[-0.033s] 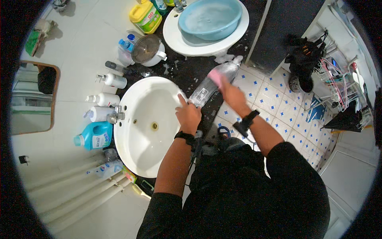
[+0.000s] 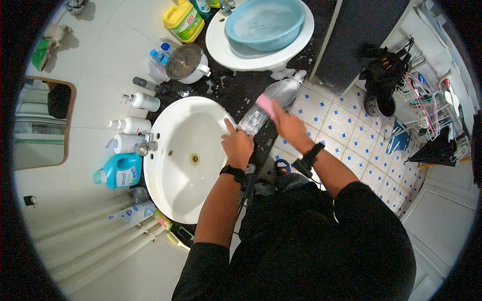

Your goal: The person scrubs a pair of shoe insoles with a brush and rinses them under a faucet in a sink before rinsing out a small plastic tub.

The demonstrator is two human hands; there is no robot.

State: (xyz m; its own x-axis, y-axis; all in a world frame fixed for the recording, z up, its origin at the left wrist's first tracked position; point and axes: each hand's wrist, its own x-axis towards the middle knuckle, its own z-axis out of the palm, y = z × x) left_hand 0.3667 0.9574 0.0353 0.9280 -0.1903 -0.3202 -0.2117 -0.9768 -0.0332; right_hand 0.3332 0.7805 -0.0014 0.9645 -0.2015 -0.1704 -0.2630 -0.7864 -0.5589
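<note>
A long grey insole (image 2: 277, 99), wet with white suds, lies on the black countertop between the two basins, a pale printed patch towards its near end. My left hand (image 2: 237, 147) presses and holds that near end, one finger stretched along the rim of the near sink. My right hand (image 2: 291, 128) is closed round a pink scrubbing block (image 2: 266, 104) that rests against the middle of the insole; whether it is a brush or a sponge I cannot tell. Thick foam sits on the insole's far tip.
The near white sink (image 2: 195, 125) has a drain in its bottom. A blue basin (image 2: 266, 25) of sudsy water stands in the far sink (image 2: 221, 47). Along the wall are pump bottles (image 2: 145, 102), a turquoise jug (image 2: 123, 170), a lidded pot (image 2: 187, 64) and a yellow jug (image 2: 185, 22).
My right hand has slid the pink block a little leftward along the insole, towards its near end. My left hand and the insole keep their place.
</note>
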